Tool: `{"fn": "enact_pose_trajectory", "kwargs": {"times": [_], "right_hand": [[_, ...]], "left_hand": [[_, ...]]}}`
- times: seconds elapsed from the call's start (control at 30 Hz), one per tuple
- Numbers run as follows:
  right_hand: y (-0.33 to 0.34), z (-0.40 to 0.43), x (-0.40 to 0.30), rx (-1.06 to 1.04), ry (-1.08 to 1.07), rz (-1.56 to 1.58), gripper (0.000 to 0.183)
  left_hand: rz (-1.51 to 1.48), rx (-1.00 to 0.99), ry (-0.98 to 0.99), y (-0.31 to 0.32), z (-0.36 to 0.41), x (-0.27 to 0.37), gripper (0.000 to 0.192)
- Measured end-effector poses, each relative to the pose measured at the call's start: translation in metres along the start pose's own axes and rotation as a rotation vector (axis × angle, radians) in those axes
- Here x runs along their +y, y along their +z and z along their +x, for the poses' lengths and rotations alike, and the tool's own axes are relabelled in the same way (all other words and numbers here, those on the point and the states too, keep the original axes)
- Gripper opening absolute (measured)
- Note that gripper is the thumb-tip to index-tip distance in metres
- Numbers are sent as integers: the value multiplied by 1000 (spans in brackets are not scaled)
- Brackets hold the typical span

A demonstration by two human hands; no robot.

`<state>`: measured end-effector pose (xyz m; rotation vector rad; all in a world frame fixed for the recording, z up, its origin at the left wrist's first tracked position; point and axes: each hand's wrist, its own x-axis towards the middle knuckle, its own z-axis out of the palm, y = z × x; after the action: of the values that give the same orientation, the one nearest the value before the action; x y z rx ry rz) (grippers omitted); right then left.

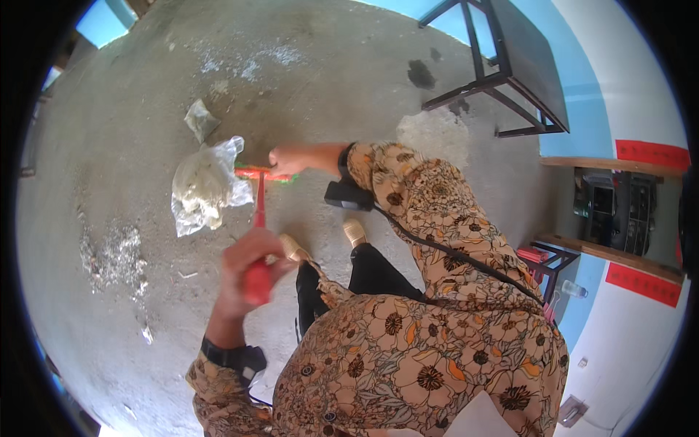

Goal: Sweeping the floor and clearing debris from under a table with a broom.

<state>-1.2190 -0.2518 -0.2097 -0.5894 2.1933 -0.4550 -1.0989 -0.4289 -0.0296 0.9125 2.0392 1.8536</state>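
Observation:
My left hand, a little blurred, is closed around the red handle of a broom. The handle runs down to a red broom head with green bristles low over the concrete floor. My right hand is stretched forward with its fingers curled, and overlaps the far edge of the broom head in the picture. Whether it grips anything is hidden. Just left of the broom head lies a crumpled clear plastic bag with pale contents. Beyond it rests a smaller crumpled piece of plastic.
Pale, shiny litter is heaped on the floor at left. White flecks are scattered farther ahead. A metal-framed table stands at upper right. Dark wet spots mark the concrete near its legs. My shoes are behind the broom.

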Motion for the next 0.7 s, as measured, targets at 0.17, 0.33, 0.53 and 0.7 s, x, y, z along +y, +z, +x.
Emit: {"fn": "enact_pose_trajectory", "kwargs": {"times": [0.17,0.33,0.53,0.7], "right_hand": [[-29,-6,39,365,111,-71,32],[-23,-34,18,160,97,456,30],[-16,-52,-4,161,-112,279,24],[-20,-77,2,132,-72,359,24]], "left_hand": [[-66,-44,149,53,56,32,24],[-128,-255,232,99,70,54,29],[-305,-375,82,109,82,60,19],[-322,-263,53,117,92,63,18]]}}
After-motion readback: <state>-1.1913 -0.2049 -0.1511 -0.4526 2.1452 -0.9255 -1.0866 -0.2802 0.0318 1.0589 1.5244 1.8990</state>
